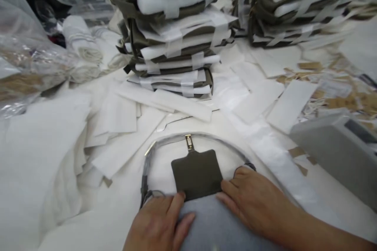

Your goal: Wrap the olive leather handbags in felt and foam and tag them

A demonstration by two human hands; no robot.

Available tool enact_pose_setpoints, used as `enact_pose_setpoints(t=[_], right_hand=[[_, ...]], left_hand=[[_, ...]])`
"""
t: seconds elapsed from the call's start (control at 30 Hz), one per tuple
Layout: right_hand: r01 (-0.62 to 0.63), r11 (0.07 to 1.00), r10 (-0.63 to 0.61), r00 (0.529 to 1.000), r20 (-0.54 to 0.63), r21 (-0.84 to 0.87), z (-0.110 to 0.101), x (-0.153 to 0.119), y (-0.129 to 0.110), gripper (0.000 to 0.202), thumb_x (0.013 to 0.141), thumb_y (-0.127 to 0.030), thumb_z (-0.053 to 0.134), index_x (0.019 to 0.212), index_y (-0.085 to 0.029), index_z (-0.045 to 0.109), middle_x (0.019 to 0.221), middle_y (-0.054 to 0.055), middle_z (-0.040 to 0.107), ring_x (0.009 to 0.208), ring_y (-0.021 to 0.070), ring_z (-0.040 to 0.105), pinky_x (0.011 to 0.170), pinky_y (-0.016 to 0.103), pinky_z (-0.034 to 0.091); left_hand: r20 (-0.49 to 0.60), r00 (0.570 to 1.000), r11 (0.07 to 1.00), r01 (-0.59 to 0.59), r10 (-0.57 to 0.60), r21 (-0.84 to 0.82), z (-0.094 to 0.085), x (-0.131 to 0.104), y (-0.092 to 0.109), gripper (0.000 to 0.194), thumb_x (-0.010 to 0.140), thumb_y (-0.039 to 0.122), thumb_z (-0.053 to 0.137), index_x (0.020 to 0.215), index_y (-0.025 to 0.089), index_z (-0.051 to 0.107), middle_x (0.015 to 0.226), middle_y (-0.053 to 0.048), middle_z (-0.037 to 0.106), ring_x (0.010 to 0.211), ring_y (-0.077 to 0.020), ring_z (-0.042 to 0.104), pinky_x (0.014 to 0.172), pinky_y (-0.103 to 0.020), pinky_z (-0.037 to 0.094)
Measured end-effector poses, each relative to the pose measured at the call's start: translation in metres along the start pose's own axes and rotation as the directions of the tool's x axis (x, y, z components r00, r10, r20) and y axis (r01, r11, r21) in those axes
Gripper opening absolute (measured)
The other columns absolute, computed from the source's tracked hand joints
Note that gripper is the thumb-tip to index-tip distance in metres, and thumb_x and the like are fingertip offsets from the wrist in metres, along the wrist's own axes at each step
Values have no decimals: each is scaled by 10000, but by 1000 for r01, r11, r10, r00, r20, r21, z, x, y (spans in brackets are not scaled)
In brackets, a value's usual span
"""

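Observation:
A bag (224, 223) lies at the front, its body under a bluish-grey, cloudy covering. From its top edge a dark olive flap (196, 174) stretches away from me, with a gold-coloured clasp (189, 142) at its tip. Around the flap curves the bag's handle (232, 144), wrapped in clear film. My left hand (160, 221) grips the top edge at the flap's left corner, index finger and thumb bent over it. At the right corner my right hand (253, 200) pinches that same edge. The bag's lower part is out of frame.
Stacked olive bags with white padding (176, 43) stand at the back, and another stack (294, 11) is behind right. White sheets (38, 164) lie left, loose paper strips (182, 104) beyond the handle. A grey box-shaped device (332, 153) sits right. Clear plastic (26, 55) bulges at the left.

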State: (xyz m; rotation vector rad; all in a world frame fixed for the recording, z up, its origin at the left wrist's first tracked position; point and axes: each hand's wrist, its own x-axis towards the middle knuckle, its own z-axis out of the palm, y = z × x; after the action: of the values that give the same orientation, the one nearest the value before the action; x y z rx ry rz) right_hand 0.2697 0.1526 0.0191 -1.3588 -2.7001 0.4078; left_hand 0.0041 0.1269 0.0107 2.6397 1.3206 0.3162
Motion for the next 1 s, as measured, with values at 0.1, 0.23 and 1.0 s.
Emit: enact_pose_setpoints(t=[0.1,0.23,1.0], right_hand=[[1,997,1,1000,26,-78,7,1,-1,320,984,-351,501,716,-216,613,580,39,618,575,231,567,622,359,330],[6,990,0,999,46,-140,11,2,-1,299,973,-368,529,733,-218,625,587,41,634,593,245,593,620,361,338],[57,993,-71,987,-144,-101,-3,-9,-5,310,1011,-346,452,1090,-138,668,1022,145,731,987,282,671,887,431,491]], left_hand=[[5,1000,999,28,-28,39,0,7,6,381,1025,474,355,1064,180,594,744,-29,668,632,-206,652,572,-340,516],[-8,998,994,67,-66,83,4,5,14,414,1017,477,390,1152,140,590,839,-65,686,728,-242,665,654,-397,535],[188,979,995,-93,85,33,4,-40,44,813,859,792,396,1538,367,258,1633,-107,201,1491,-405,148,1152,-694,98]])
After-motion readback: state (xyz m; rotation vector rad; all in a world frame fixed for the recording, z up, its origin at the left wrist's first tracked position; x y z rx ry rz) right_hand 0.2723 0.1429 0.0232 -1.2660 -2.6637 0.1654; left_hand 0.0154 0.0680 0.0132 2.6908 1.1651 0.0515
